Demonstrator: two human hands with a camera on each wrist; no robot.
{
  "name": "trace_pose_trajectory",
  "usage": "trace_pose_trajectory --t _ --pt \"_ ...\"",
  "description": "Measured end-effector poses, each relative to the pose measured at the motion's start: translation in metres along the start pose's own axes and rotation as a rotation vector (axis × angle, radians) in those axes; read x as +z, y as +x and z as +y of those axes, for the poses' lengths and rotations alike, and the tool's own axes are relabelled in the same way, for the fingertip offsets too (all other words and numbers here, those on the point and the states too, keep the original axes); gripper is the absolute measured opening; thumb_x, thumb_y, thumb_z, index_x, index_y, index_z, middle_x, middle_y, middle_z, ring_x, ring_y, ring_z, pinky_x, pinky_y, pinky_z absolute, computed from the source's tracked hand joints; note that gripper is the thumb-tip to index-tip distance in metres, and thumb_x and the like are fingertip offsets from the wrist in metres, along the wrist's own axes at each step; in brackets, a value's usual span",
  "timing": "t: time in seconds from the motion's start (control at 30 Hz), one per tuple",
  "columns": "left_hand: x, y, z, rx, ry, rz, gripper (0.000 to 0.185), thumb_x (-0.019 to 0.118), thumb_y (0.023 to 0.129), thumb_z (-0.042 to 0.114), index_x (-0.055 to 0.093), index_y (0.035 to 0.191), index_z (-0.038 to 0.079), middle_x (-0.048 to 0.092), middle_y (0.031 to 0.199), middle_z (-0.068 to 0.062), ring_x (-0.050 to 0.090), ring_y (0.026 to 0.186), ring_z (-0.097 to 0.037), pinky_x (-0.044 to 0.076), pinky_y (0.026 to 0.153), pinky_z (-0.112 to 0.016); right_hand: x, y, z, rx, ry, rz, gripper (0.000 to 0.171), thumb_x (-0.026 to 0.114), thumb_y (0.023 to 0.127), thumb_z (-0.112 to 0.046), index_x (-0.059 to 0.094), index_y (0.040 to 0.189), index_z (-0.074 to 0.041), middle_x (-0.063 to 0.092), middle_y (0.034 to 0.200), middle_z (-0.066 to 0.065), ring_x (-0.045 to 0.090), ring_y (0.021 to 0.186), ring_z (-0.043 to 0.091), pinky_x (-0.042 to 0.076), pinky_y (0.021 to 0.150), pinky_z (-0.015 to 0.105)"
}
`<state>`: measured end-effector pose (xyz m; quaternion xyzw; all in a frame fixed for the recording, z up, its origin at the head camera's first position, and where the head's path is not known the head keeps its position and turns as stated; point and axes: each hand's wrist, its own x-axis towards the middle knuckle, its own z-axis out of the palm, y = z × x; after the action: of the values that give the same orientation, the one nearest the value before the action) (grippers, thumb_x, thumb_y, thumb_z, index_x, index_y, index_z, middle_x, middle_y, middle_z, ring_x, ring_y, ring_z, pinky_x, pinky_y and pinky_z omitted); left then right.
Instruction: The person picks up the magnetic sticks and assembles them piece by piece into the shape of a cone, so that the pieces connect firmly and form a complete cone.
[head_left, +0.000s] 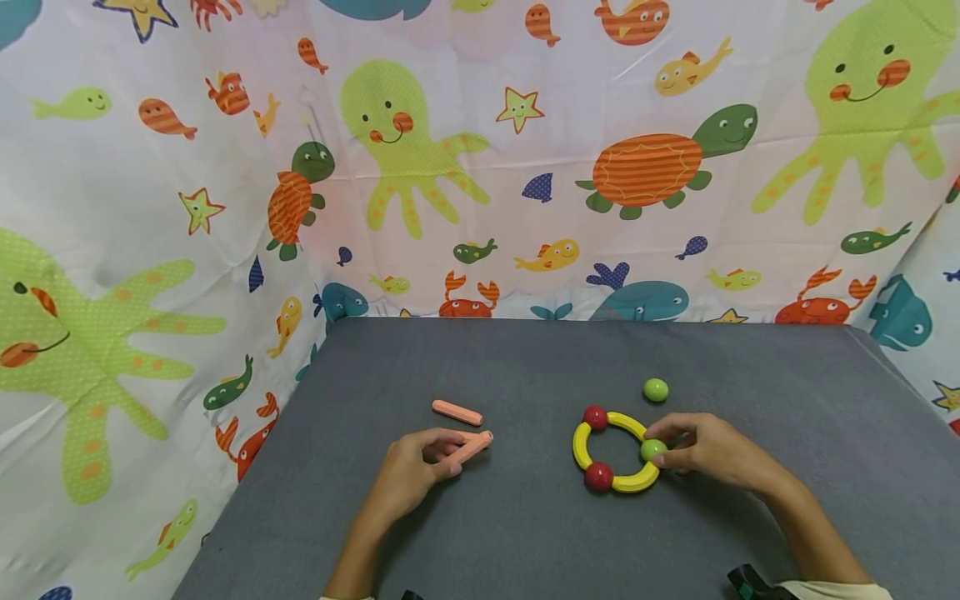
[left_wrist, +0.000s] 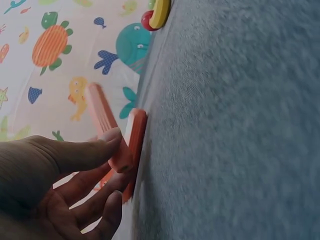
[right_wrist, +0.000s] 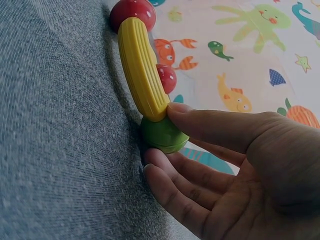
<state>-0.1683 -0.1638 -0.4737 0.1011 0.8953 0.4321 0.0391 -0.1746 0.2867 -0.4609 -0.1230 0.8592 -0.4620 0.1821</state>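
Left hand pinching pink stick, right hand pinching ring by green ball.
Loose stick is slanting toward you rightward, beyond your nearer left hand.

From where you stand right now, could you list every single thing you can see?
Pink sticks: at least two, pink, one on the tabletop, one in the left hand, perhaps another partly hidden there
Curved pieces: three, yellow, in the ring
Red balls: two, red, in the ring
Green balls: two, green, one in the ring, one loose beyond it
Tabletop: one, grey, under everything
Printed cloth: count unclear, white with colourful sea animals, around the tabletop
Sleeve: cream, bottom right
Left hand: one, fingers pinching a pink stick
Right hand: one, fingers holding the ring's green ball
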Motion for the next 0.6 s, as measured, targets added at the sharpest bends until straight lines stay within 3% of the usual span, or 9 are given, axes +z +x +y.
trace_pose_trajectory --t 0.17,0.6 --pt "0.006 0.005 0.007 0.037 0.0 0.022 0.035 0.085 0.09 0.011 0.078 0.123 0.017 0.078 0.111 0.0 0.074 0.092 -0.012 0.059 0.079 -0.032 0.001 0.0 0.0 0.003 -0.008 0.008 0.039 0.081 0.093 -0.019 0.07 0.126 0.0 0.07 0.118 0.016 0.068 0.094 0.027 0.061 0.074 0.033" --pt "0.031 0.022 0.029 0.12 -0.05 -0.011 0.037 0.085 0.09 0.009 0.075 0.126 0.008 0.076 0.118 -0.007 0.076 0.1 -0.019 0.061 0.084 -0.033 0.001 0.0 -0.001 0.011 -0.01 0.015 0.038 0.079 0.095 -0.016 0.07 0.128 0.0 0.07 0.119 0.015 0.068 0.094 0.024 0.06 0.073 0.034"
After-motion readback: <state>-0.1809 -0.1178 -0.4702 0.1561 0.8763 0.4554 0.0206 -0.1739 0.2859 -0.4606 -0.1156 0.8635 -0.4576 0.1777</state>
